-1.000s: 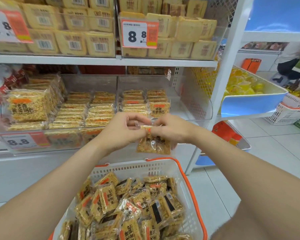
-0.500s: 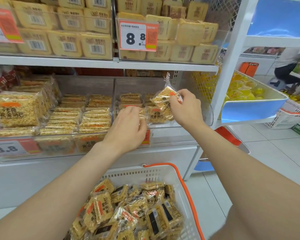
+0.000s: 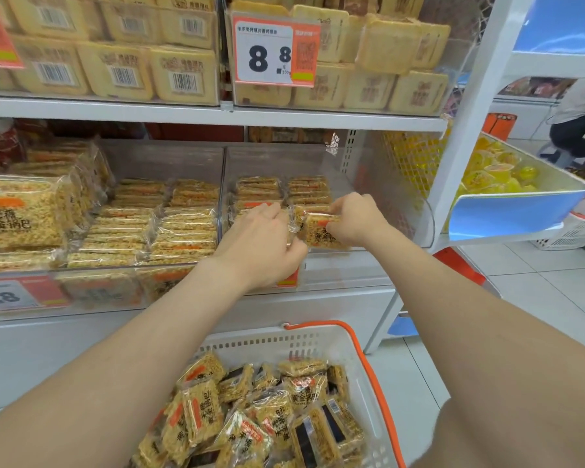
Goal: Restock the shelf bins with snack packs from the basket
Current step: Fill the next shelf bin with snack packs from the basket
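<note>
A yellow rice-cracker snack pack [image 3: 318,231] with an orange label stands at the front of the right clear shelf bin [image 3: 416,204]. My right hand [image 3: 355,217] grips its right end, thumb and fingers curled round it. My left hand [image 3: 264,244] pinches the wrapper at its left end. Stacked packs [image 3: 281,189] of the same kind lie behind in that bin. Below, the white basket [image 3: 362,363] with an orange handle holds several more packs [image 3: 260,413].
The left bin [image 3: 169,228] is packed with the same snack. Price tags reading 8.8 hang on the bin fronts and the upper shelf [image 3: 274,50]. A blue bin of yellow jelly cups [image 3: 507,184] juts out at right. A person [image 3: 578,119] crouches far right.
Both hands held the pack above the basket, then my right hand lifted it to the bin. Now it sits at the bin's front and my left hand has rejoined it.
</note>
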